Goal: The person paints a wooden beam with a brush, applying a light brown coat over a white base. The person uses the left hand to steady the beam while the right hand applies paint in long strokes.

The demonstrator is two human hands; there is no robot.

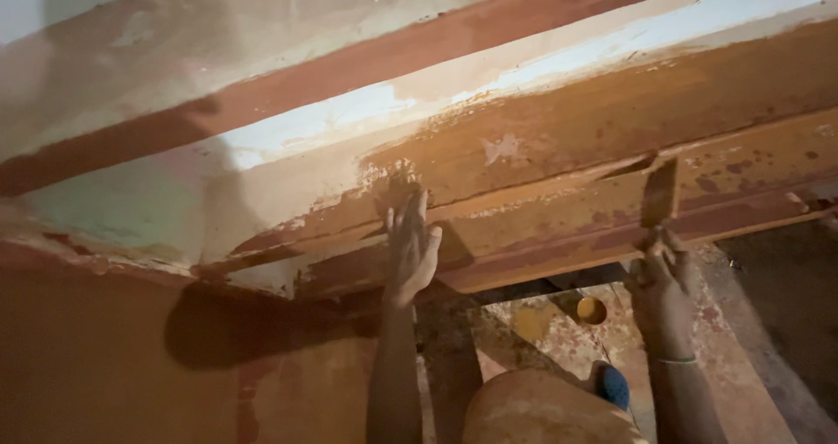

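Left hand [412, 245] flat, released on beam's [559, 147] lower edge; right hand [661, 261] grasping scraper [660, 192].

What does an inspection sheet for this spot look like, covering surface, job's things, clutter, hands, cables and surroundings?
Surface: moulded beam, brown coating over pale patches, streaky.
Job's things: flat scraper blade, smeared brown, pressed to the beam.
Clutter: round yellow-brown container and blue object below.
Hands: left hand flat on the beam, fingers spread; right hand gripping the blade's handle.
Cables: nothing seen.
Surroundings: brown wall at left, spattered floor beneath.
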